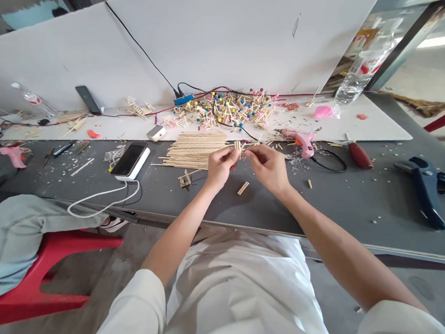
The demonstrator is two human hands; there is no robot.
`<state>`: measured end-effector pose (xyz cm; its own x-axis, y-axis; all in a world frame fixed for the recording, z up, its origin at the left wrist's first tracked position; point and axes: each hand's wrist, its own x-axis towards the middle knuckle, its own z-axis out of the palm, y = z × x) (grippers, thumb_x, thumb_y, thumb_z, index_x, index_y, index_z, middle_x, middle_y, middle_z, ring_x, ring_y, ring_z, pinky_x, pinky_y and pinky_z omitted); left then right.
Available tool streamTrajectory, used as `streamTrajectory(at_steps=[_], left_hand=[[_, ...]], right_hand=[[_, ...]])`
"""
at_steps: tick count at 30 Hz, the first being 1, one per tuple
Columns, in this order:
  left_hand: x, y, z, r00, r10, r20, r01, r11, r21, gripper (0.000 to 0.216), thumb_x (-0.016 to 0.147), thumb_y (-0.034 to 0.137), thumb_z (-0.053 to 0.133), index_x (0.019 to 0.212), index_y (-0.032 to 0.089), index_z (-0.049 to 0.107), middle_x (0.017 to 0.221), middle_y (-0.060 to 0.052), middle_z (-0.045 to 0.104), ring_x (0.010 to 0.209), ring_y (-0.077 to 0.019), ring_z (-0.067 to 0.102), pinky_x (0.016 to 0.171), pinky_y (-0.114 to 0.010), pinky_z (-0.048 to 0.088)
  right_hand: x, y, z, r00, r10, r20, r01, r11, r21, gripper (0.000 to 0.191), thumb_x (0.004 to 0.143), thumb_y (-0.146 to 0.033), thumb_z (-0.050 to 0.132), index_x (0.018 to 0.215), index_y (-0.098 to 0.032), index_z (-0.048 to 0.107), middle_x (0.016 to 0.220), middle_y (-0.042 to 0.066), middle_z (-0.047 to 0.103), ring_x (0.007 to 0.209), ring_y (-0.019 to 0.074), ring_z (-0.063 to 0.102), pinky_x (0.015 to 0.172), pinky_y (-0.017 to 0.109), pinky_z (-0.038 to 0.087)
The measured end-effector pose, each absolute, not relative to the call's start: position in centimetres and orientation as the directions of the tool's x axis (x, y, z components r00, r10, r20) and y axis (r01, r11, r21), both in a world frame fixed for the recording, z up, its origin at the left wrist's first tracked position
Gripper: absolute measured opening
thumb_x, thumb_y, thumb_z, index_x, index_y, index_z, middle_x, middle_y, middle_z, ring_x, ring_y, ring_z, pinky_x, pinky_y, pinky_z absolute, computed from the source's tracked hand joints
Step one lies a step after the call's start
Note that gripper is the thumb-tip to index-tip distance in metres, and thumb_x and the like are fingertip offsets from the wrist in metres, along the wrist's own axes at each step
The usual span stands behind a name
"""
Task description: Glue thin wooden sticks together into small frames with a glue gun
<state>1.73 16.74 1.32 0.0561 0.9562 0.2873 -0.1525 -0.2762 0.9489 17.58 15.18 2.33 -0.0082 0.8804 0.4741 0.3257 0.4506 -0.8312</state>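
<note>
My left hand [220, 162] and my right hand [267, 164] meet above the grey table [340, 204], both pinched on a small piece made of short wooden sticks [240, 148] held between them. Just behind my left hand lies a bundle of long wooden sticks [193, 151]. A short stick piece [243, 188] and a small glued stick part [185, 179] lie on the table below my hands. Further back sits a heap of finished stick pieces with coloured beads [228, 110].
A pink glue gun [301, 141] lies right of my hands, beyond it a red-handled tool [359, 155] and a blue tool [425, 189]. A phone on a white power bank [130, 161] lies to the left. Another person sits at left on a red chair [55, 266].
</note>
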Motion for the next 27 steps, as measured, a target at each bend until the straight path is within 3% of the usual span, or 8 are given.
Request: streamTrajectory(at_steps=[12,19,27], left_hand=[[1.88,15.94,1.96,0.043,0.910,0.412,0.027,-0.413,0.910,0.038,0.080,0.046,0.083,0.059,0.019,0.066,0.058,0.000,0.051,0.057,-0.0129,0.042,0.057,-0.026,0.029],[2.00,15.78,1.96,0.017,0.925,0.380,-0.018,-0.379,0.925,0.034,0.080,0.033,0.085,0.057,0.017,0.066,0.057,0.000,0.051,0.057,-0.0124,0.043,0.058,-0.026,0.029],[2.28,16.22,1.43,0.047,0.958,0.282,-0.112,-0.276,0.955,0.032,0.080,0.035,0.085,0.060,0.017,0.068,0.052,0.002,0.052,0.049,-0.0105,0.045,0.054,-0.025,0.032]], right_hand=[[17.61,15.19,2.20,-0.009,0.879,0.478,0.338,0.452,-0.825,0.020,0.088,-0.034,0.062,0.083,-0.017,0.071,0.069,0.001,0.062,0.061,0.0138,0.048,0.060,0.029,0.037],[17.53,15.24,2.45,-0.004,0.895,0.446,0.341,0.420,-0.841,0.013,0.082,-0.028,0.059,0.076,-0.018,0.066,0.062,-0.001,0.056,0.057,0.0128,0.044,0.058,0.029,0.035],[17.24,15.07,2.71,0.021,0.888,0.459,0.330,0.427,-0.842,0.010,0.078,-0.026,0.058,0.072,-0.019,0.061,0.060,-0.002,0.054,0.056,0.0122,0.042,0.057,0.028,0.034]])
